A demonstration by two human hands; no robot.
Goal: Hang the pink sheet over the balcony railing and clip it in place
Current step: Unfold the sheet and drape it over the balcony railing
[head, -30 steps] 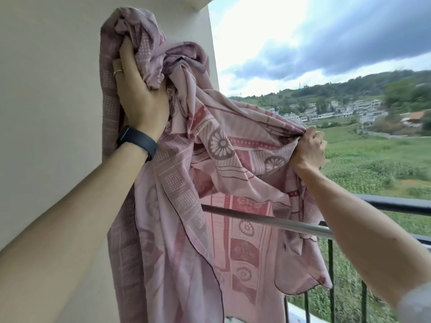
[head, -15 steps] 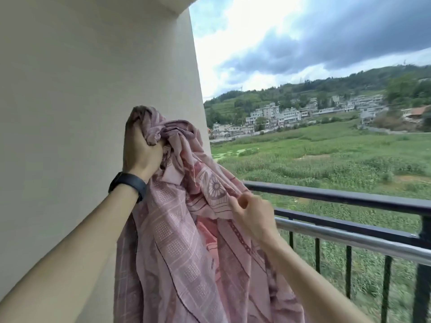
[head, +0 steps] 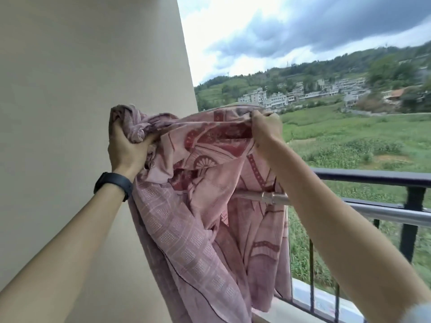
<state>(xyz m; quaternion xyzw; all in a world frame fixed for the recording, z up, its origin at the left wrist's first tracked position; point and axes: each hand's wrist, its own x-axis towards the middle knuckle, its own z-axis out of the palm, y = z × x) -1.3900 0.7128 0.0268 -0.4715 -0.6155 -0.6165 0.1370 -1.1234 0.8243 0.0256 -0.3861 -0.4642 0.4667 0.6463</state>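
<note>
Nothing here can be read: no text, label, brand, number or sign. The pink sheet (head: 186, 229) carries only patterns in dark red, flower wheels, bands and dotted squares, with no letters among them. The black wristband (head: 114, 184) on the left wrist shows a plain dark face, and the distant buildings (head: 275, 99) are too small and blurred for any lettering to be made out.
</note>
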